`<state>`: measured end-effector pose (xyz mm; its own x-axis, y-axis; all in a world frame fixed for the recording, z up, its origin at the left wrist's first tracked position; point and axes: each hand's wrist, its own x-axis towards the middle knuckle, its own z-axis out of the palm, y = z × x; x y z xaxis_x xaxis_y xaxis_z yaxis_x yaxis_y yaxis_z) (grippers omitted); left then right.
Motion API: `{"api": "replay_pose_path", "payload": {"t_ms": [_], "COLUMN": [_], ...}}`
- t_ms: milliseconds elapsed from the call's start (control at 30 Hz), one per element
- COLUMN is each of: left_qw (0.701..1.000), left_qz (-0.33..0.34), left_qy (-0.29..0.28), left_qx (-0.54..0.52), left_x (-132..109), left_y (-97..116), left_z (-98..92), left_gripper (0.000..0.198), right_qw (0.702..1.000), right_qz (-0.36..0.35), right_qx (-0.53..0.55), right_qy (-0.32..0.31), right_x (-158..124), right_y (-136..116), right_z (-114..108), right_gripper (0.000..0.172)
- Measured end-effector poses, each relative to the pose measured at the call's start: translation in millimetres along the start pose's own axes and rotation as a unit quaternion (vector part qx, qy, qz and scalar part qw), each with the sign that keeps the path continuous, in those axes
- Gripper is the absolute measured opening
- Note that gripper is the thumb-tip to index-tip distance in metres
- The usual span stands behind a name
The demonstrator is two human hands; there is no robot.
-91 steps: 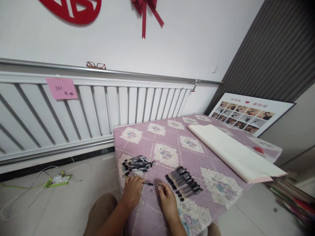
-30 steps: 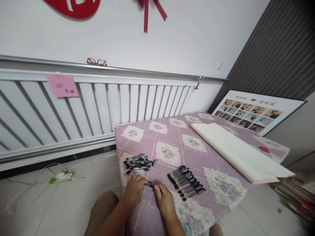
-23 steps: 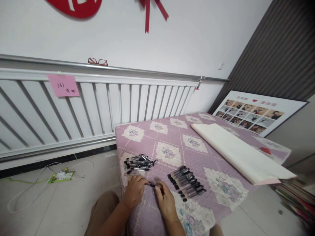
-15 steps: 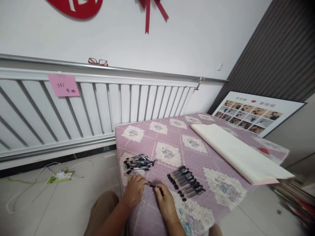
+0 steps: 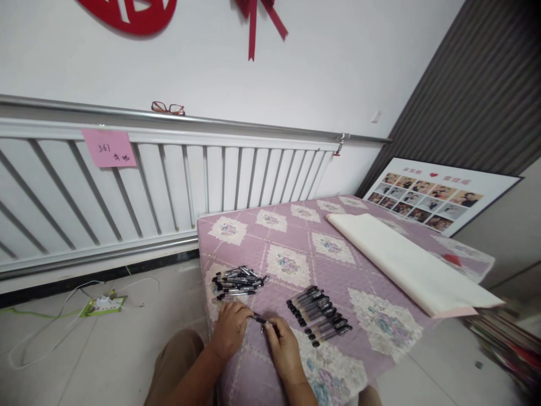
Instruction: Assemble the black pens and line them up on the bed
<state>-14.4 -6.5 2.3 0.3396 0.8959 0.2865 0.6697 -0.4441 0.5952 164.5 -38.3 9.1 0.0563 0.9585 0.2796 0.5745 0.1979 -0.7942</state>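
Taking the pen between the hands as the centre of the clock, twelve straight ahead, the left hand sits at nine, fingers curled in close around one end of that black pen. The right hand is at four, thumb and fingers pinched together on the other end. The pen spans the short gap between them, just above the near side of the flower-patterned tabletop. Right beside the right fingertips shows a small shiny piece, too small to make out. Near at eleven lies a jumbled pile of pens, clear with black ends. At three, near the right hand, a row of pens lies side by side, all slanting the same way. Farther off at two, a folded cream sheet lies across the tabletop. Well apart at nine, a power strip rests on the floor. Beyond the far edge, a white radiator runs from ten to twelve, with a pink note on it and eyeglasses on the pipe above, at eleven
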Motion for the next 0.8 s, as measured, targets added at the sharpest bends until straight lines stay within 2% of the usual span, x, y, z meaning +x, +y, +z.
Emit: {"api": "replay_pose_path", "payload": {"t_ms": [167,333,500,667,800], "left_qw": [1.0,1.0,1.0,1.0,1.0], "left_qz": [-0.004,-0.001,0.004,0.005,0.005], "left_qy": [-0.007,-0.003,0.002,0.008,0.007], "left_qx": [-0.004,-0.01,-0.007,-0.009,-0.012], "left_x": [0.1,0.4,0.2,-0.5,-0.4], "left_y": [0.2,0.4,-0.3,0.0,0.7], "left_z": [-0.8,-1.0,-0.4,-0.7,-1.0], "left_gripper": [0.028,0.029,0.029,0.028,0.028], "right_qw": [0.999,1.0,1.0,1.0,1.0], "right_qz": [0.012,0.0,0.013,0.004,0.005], "right_qx": [0.022,0.006,0.007,0.004,-0.002], "right_qy": [0.037,0.006,0.022,0.001,0.009], "right_x": [0.1,0.6,-0.5,-0.6,-0.2], "right_y": [2.2,1.9,4.7,3.1,1.7], "right_z": [1.4,1.0,2.8,1.5,1.2], "right_gripper": [0.024,0.023,0.02,0.02,0.02]}}
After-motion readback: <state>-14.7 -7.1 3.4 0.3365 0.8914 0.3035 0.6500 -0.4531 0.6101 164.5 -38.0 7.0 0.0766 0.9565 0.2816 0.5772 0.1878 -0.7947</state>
